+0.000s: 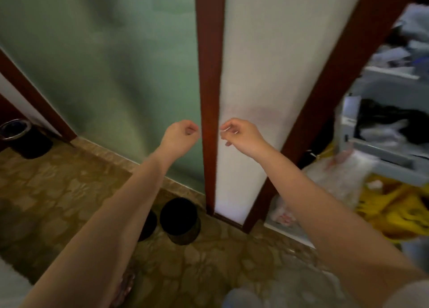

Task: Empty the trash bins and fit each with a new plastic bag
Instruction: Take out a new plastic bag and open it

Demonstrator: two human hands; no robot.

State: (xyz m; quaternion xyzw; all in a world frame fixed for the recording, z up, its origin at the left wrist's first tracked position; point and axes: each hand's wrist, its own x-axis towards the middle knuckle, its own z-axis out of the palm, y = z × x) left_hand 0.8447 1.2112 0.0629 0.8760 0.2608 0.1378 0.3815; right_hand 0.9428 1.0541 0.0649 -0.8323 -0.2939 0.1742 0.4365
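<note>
The left hand [182, 131] and the right hand [241, 134] are raised side by side, with an upright door post [210, 98] between and behind them. A glass panel [116, 63] stands behind the left hand, a plain panel [255, 63] behind the right. Below the left hand, two bins stand on the floor [209, 261] near the foot of the post: one bin [180, 219] in full view, a second bin [149, 224] just left of it, partly hidden by the forearm. A third bin [21, 135] stands well to the left of the left hand. Right of the right hand is a shelved cart [383, 145], with a plastic bag [343, 180] hanging at its near side.
</note>
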